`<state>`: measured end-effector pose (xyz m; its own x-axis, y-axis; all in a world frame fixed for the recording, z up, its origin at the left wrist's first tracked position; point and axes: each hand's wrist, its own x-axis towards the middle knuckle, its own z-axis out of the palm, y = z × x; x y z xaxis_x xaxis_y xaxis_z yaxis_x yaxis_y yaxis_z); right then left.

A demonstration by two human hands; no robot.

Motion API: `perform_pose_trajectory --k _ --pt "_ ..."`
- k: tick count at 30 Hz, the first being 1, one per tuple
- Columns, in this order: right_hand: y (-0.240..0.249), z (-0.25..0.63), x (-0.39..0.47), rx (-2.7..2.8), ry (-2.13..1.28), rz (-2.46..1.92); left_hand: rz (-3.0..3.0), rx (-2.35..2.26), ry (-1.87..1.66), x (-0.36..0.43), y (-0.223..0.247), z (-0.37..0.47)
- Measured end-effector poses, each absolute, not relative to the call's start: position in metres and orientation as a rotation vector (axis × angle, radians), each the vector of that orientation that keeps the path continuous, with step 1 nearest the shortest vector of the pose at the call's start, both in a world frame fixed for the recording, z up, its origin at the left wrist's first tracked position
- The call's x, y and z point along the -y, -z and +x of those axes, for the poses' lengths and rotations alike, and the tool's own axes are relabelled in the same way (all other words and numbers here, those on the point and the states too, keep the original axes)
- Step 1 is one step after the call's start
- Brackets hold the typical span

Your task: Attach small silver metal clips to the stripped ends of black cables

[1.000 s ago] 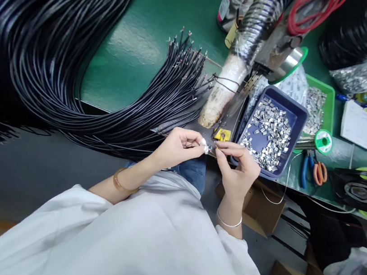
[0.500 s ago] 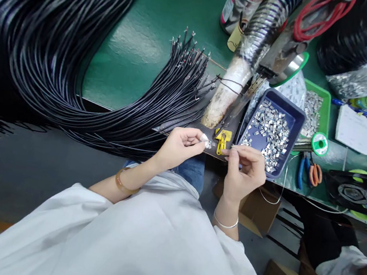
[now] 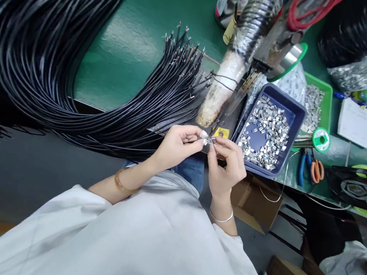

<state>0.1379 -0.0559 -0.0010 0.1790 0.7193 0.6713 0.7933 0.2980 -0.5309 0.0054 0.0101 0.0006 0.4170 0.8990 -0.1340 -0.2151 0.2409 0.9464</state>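
Note:
My left hand (image 3: 177, 147) is closed in a pinch on small metal connectors (image 3: 206, 140) at the table's front edge, with a white covering on one fingertip. My right hand (image 3: 226, 165) meets it from the right, its thumb and forefinger pinched at the same small metal pieces; exactly what it grips is too small to tell. Just beyond the fingertips is a yellow fixture (image 3: 221, 133), partly hidden by my right hand. A blue tray (image 3: 299, 109) of small metal connectors stands right of my hands. Black cables (image 3: 131, 116) with stripped ends lie to the left.
A wrapped duct (image 3: 223, 84) and a soldering iron reach down behind my hands. Further right are a green tray (image 3: 327, 101), a solder spool (image 3: 320, 140), pliers (image 3: 313, 169) and a black fan (image 3: 359, 188). Another person's sleeve (image 3: 339, 264) shows at the lower right.
My right hand has moved left from beside the blue tray to my left hand's fingertips, now covering part of the yellow fixture. My left hand has hardly moved. The view has shifted slightly.

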Motion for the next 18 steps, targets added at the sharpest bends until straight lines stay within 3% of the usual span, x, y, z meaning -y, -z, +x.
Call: perform_pose_trajectory --k 18 --pt "-0.0012 0.1378 0.0512 1.504 0.008 -1.424 1.201 -0.909 -0.973 -0.0078 -0.0042 0.0054"
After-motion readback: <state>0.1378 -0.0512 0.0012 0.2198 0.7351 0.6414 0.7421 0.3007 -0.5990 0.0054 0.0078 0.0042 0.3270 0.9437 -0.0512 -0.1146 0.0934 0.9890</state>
